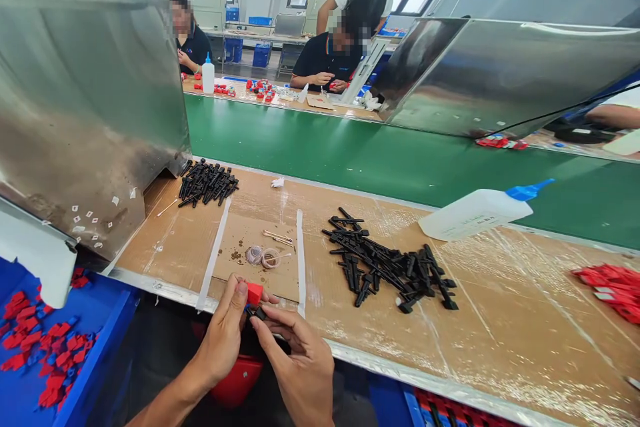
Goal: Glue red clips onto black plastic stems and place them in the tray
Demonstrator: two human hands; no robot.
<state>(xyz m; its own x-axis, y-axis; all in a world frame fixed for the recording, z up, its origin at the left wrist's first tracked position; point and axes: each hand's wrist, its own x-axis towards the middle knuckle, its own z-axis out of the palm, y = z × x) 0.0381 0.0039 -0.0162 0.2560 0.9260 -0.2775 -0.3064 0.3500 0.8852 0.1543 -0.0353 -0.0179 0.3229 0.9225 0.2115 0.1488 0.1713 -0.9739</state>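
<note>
A small red part (pixel 255 293) is pinched in my left hand (pixel 226 333), just over the table's front edge. Against its lower side, my right hand (pixel 300 360) grips a black part (pixel 258 312), partly hidden by the fingers. Beyond my hands lies a cardboard sheet (pixel 240 227) between two white tape strips, bearing a small round lid (pixel 253 255), a ring-shaped dish (pixel 271 258) and cotton swabs (pixel 278 237). One pile of black parts (pixel 207 183) is at the back left, another (pixel 385 260) to the right.
A white bottle with a blue nozzle (pixel 477 213) leans at the right, near red parts (pixel 613 287). A blue bin (pixel 30 373) holds red and blue pieces at the left. Metal panels (pixel 85 93) flank the green belt (pixel 310 140); people sit and stand beyond it.
</note>
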